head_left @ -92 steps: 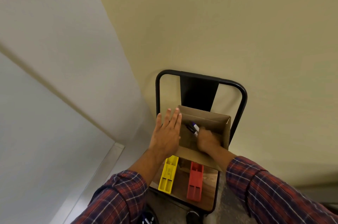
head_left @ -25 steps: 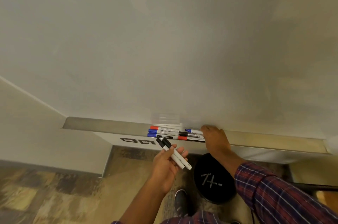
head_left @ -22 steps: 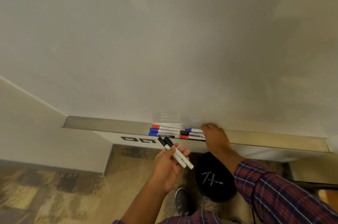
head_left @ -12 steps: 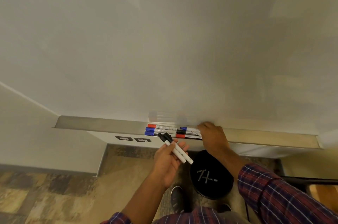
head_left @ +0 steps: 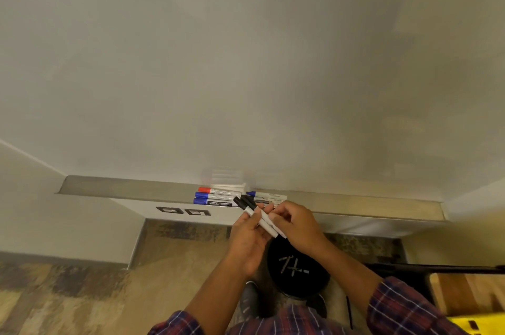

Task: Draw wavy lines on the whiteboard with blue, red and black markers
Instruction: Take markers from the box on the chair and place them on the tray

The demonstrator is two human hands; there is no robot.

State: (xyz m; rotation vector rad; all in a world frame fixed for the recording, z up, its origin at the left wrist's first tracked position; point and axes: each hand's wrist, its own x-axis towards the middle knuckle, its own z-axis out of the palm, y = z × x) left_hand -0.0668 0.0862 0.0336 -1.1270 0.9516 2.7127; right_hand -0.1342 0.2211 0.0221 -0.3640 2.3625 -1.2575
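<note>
In both hands, two black-capped white markers

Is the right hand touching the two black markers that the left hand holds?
Touching. The head view shows the right hand's fingers resting on the white barrels of the black markers gripped by the left hand.

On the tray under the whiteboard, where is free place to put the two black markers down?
The tray is bare from its left end up to the red marker and blue markers, and bare again right of the right hand to the far end. The middle is crowded with markers.
</note>
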